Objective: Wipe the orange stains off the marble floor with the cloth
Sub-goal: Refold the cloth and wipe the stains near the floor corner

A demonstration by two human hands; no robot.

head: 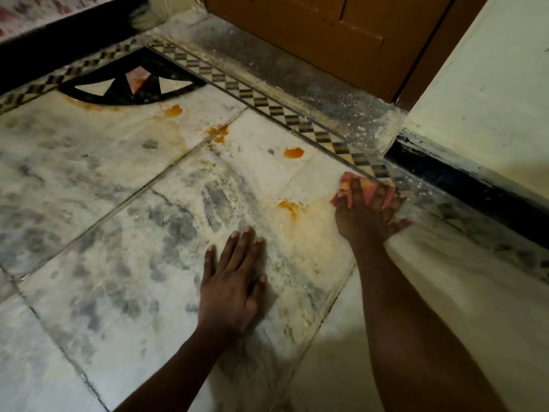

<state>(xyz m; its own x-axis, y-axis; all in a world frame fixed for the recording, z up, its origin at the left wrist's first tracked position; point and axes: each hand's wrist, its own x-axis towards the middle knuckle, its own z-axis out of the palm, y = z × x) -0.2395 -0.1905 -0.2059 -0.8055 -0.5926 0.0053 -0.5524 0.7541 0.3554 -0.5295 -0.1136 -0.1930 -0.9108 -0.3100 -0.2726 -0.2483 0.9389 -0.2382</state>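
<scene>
Right hand (367, 211) grip clamped on the pink cloth (367, 188), pressing it onto the marble floor (104, 179) at the checkered border strip (267, 105). Left hand (231, 281) flat on the floor, fingers straight, holding nothing. Orange stains (293, 152) sit between the hands and the black inlay (133, 84); the nearest is just left of the cloth. Brown door (312, 34) behind.

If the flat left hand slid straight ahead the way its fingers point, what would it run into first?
The left hand lies flat on the marble floor, fingers pointing up and slightly right in the picture. Going straight on, it would probably meet the orange stain nearest it first, though it might pass just left of that stain.
</scene>
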